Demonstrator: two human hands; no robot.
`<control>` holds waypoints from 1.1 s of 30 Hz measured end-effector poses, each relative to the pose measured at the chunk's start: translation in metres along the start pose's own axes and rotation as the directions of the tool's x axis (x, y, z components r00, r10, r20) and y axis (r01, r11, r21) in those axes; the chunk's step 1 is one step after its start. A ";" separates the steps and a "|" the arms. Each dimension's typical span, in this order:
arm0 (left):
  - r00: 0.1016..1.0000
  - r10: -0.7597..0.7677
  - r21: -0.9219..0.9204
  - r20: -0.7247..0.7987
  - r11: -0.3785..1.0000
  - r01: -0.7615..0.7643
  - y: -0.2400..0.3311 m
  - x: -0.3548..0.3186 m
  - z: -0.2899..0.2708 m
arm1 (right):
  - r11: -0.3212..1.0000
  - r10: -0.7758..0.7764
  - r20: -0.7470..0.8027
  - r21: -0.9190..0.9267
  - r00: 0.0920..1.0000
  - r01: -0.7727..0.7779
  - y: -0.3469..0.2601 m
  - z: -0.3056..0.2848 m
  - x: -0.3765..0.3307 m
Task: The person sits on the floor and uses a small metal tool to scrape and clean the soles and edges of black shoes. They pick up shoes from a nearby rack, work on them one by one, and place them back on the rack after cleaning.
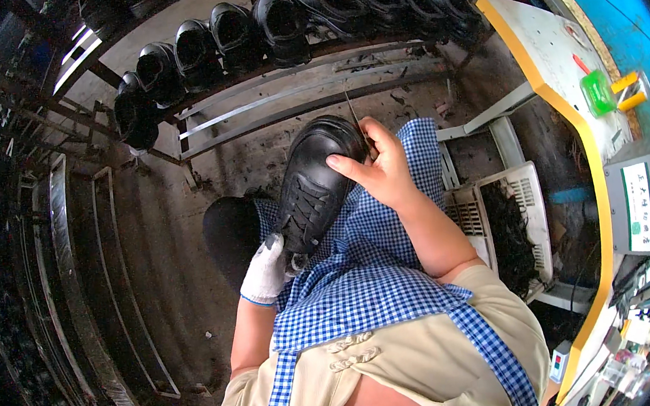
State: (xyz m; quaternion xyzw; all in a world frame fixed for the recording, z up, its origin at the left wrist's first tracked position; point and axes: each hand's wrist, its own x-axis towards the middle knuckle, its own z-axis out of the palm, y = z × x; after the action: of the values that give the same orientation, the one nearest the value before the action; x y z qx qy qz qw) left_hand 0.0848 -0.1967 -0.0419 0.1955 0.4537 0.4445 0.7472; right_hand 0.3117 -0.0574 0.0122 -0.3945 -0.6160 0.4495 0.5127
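Note:
A black lace-up shoe [313, 184] lies on my lap over a blue-and-white checked apron [365, 278], toe pointing away from me. My left hand [269, 269], in a white glove, grips the shoe at its heel end. My bare right hand [378, 166] rests on the toe and holds a thin blade [354, 114] whose tip rises just beyond the toe.
A metal rack [290, 99] ahead carries a row of black shoes [282, 17]. At the right stand a yellow-edged white table [555, 60] with a green container [598, 91], and a white crate [526, 198] of dark scraps. Curved metal rails [77, 261] run along the left.

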 end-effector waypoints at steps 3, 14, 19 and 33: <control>0.999 0.041 0.108 0.009 0.993 -0.042 0.003 -0.005 -0.011 | 0.985 0.067 -0.007 0.162 0.998 -0.065 0.005 0.003 0.001; 0.915 0.403 0.334 -0.030 0.867 -0.370 0.032 -0.018 -0.016 | 0.952 0.118 -0.064 0.290 0.991 -0.094 0.008 -0.005 0.008; 0.970 0.197 0.341 0.139 0.911 -0.234 0.025 -0.016 -0.007 | 0.927 0.198 -0.118 0.344 0.973 -0.146 0.019 -0.006 0.009; 0.893 0.441 0.026 0.085 0.895 -0.445 0.018 -0.007 -0.019 | 0.813 0.503 -0.041 0.360 0.863 -0.457 0.045 -0.040 0.009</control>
State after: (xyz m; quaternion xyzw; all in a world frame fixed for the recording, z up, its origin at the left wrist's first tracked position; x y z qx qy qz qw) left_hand 0.0587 -0.1955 -0.0351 0.3273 0.3781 0.5848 0.6387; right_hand 0.3510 -0.0297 -0.0254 -0.4726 -0.3735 0.6357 0.4826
